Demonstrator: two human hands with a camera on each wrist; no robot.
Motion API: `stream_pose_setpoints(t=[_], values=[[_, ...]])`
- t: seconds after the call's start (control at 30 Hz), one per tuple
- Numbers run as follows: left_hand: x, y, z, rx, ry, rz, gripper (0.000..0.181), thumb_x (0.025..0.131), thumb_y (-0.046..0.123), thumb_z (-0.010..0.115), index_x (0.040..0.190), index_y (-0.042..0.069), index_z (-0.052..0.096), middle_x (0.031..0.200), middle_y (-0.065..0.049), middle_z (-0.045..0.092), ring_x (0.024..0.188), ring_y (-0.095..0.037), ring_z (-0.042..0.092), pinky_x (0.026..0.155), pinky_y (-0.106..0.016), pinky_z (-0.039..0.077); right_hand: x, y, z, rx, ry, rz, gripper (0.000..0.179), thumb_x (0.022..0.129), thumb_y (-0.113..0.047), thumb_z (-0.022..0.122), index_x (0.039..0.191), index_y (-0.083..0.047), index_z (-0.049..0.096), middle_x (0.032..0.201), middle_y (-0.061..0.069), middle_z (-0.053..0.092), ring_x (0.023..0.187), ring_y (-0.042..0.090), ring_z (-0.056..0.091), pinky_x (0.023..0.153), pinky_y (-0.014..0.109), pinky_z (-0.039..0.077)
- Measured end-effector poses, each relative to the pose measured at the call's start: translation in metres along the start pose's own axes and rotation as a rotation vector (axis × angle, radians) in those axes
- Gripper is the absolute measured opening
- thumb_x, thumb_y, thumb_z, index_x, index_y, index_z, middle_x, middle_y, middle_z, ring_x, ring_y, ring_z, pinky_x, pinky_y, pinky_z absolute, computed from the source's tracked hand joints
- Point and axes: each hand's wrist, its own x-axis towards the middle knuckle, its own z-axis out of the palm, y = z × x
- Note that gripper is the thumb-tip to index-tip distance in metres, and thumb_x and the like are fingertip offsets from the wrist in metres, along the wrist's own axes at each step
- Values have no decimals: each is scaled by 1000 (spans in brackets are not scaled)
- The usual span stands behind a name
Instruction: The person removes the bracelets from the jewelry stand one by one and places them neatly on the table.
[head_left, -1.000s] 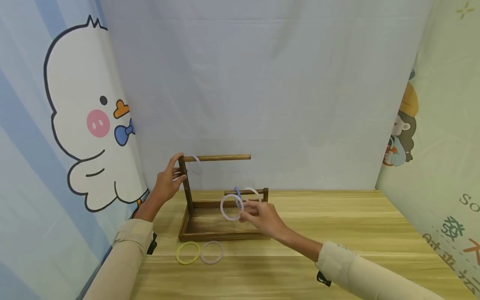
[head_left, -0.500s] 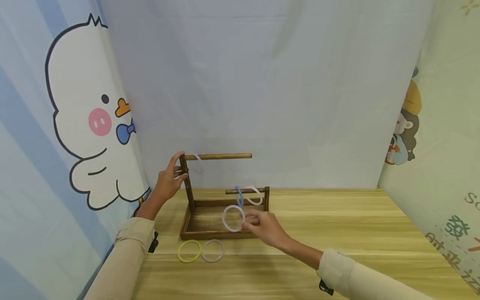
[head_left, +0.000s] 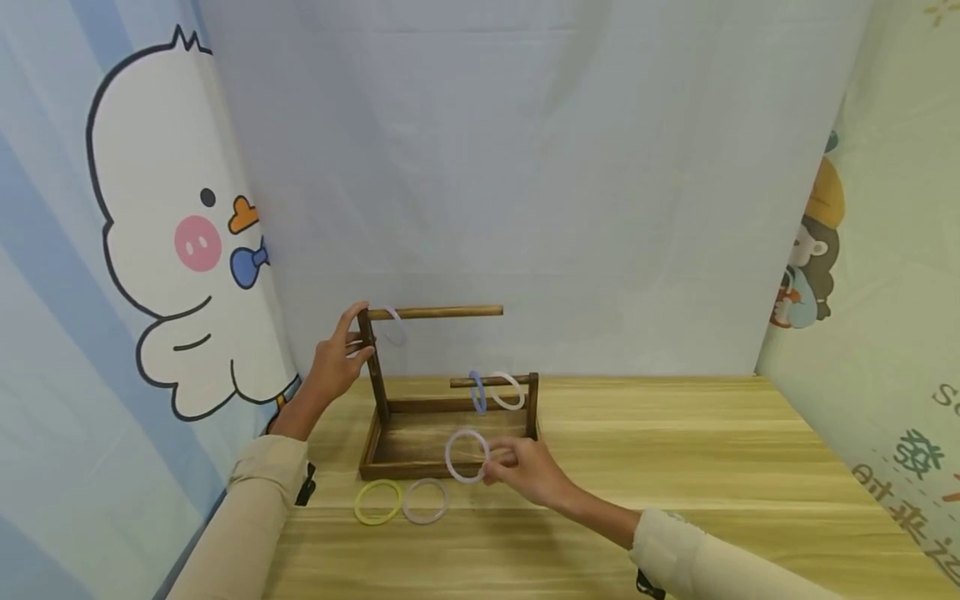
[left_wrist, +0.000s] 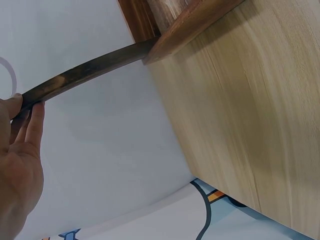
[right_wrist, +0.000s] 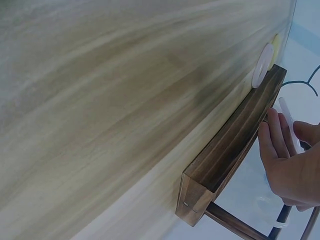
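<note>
My left hand grips the top of the tall post of a wooden stand, fingers on one side and thumb on the other. In the left wrist view, the dark post runs from those fingers to the base. My right hand pinches the right edge of a pale purple ring, held upright over the stand's front rim. On the upper bar hangs another pale purple ring. The lower bar carries a blue ring and a white ring.
A yellow ring and a pale purple ring lie flat on the wood-grain table, just in front of the stand. A grey backdrop rises behind, with printed cloths at both sides.
My right hand has come down and slightly nearer with its purple ring, away from the lower bar. The left hand keeps its place on the post.
</note>
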Motion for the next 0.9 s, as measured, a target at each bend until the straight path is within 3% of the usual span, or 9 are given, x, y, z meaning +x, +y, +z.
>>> stream_pose_setpoints(t=[0.3,0.47,0.7,0.9], values=[[0,2,-2,-10,-11,-9,78,98,-6,67,162,14,28,128,-39,62,115,-50,66,96,-58,59,-4,5,4,98,-28,-6,31,98,5,67,126,17,62,99,26,76,84,35,78,81,34,66],[-1,2,-1,-2,-9,0,78,98,-7,67,162,13,28,128,-39,63,115,-50,66,96,-58,59,-6,9,6,91,-53,17,32,98,4,67,127,17,62,99,26,76,83,36,78,81,32,66],[0,1,-1,-6,-16,-16,77,98,-6,67,162,13,28,129,-39,62,116,-50,66,97,-58,59,-10,11,5,78,-74,41,33,99,2,67,127,19,61,96,23,77,82,37,78,79,36,67],[0,0,-1,-18,-21,-28,77,98,-6,67,162,13,28,129,-39,62,116,-50,66,98,-57,58,-11,12,6,144,-93,73,32,99,6,65,126,22,59,96,27,75,84,42,77,77,40,67]])
